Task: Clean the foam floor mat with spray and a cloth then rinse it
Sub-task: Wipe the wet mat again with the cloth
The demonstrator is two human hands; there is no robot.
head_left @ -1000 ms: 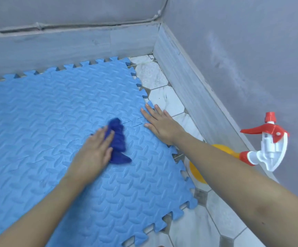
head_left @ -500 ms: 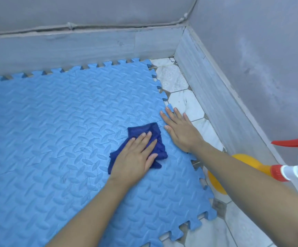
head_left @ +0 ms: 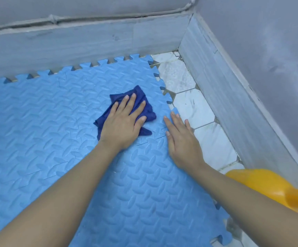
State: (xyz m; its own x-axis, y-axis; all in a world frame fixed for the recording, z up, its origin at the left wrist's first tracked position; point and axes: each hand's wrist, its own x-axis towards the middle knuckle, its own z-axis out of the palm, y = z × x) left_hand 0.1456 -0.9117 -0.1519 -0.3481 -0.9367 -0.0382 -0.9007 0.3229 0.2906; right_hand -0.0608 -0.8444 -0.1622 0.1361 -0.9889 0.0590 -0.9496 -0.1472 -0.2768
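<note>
Left hand (head_left: 122, 125) pressed flat on cloth (head_left: 145, 106), nearest mat (head_left: 37, 131) corner ahead; right hand (head_left: 182, 141) flat, steadying edge

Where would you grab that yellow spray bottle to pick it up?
Probably round the narrow neck of the spray bottle, coming from above. It lies tilted on the floor tiles by the wall, and the neck looks slim enough for fingers to wrap.

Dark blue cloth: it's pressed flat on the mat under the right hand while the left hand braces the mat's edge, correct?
Not quite: the hands are swapped. The head view shows the left hand pressing the dark blue cloth flat on the mat, while the right hand braces the mat's edge.
</note>
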